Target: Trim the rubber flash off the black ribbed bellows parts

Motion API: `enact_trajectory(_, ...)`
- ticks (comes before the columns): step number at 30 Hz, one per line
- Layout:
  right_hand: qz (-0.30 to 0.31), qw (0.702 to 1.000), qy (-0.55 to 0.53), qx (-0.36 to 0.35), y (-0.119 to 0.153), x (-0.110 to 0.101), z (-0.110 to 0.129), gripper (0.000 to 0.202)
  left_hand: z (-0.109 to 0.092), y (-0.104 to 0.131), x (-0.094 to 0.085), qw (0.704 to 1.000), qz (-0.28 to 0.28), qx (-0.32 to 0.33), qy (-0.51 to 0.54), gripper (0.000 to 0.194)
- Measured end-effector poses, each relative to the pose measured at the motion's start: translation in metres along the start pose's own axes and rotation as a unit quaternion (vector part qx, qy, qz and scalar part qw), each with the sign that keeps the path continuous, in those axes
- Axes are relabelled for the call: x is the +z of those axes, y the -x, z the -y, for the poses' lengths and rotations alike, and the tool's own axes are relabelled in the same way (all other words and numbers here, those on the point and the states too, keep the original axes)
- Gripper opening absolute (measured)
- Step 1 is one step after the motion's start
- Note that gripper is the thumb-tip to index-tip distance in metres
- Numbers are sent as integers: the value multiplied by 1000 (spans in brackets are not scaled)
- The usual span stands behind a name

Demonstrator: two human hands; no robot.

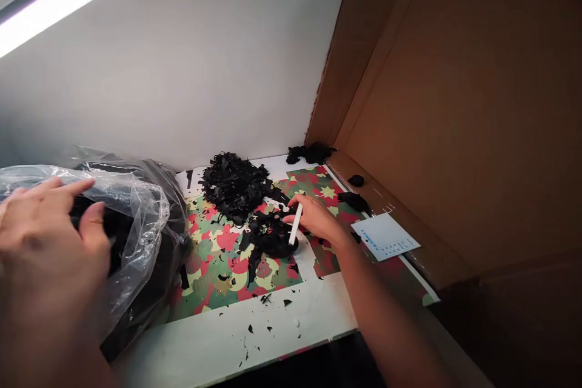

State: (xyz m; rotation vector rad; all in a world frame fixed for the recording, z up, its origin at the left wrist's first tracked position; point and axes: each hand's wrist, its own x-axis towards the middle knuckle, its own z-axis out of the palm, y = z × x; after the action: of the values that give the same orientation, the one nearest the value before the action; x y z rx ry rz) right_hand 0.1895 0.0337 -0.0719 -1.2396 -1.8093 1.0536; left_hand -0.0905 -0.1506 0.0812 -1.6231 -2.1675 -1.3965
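My left hand (50, 236), slightly blurred, is at the mouth of a clear plastic bag (152, 212) on the left. Its thumb and fingers are spread, and it holds nothing that I can see. Black material fills the bag. Near the middle of the table, my right hand (313, 215) grips a slim white stick-like tool (296, 224). The tool's lower end points down at a tangle of black scraps (273, 236). Just behind lies a larger heap of thin black trimmings (234, 185).
A camouflage-patterned sheet (218, 273) covers part of the white table (204, 333), with small black bits scattered over both. On the right are a white printed card (385, 236) and several black pieces (354, 200). Cardboard (445, 121) walls the right side; a white wall (218, 66) stands behind.
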Motion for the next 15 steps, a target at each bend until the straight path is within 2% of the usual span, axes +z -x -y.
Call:
enact_trajectory(1, -3, 1000, -4, 1, -1, -1, 0, 28, -10, 4, 8, 995, -42, 59, -65, 25)
enact_trajectory(2, -8, 1000, -11, 2, -1, -2, 0, 27, -18, 9, 19, 987, -52, 119, -100, 26)
enact_trajectory(4, -13, 999, -33, 0, -3, -4, 2, 24, -27, 19, 44, 977, -27, 203, -56, 19)
enact_trajectory(5, -12, 999, -49, -3, -4, -4, 5, 25, -28, 24, 59, 977, 28, 212, -4, 17)
enact_trajectory(7, -1, 996, -87, -17, -2, -3, 12, 35, -23, 36, 89, 970, 151, 161, 103, 18)
enact_trajectory(9, 24, 991, -125, -34, 4, 3, 22, 48, -16, 46, 115, 948, 234, 52, 209, 27)
enact_trajectory(12, 74, 968, -236, -35, 17, 20, 36, 54, -5, 54, 138, 894, 266, -111, 342, 39)
enact_trajectory(13, 88, 956, -279, -28, 21, 26, 39, 54, -3, 55, 141, 883, 264, -138, 364, 40)
enact_trajectory(15, 109, 932, -346, -13, 27, 38, 45, 52, 2, 54, 142, 879, 251, -146, 377, 41)
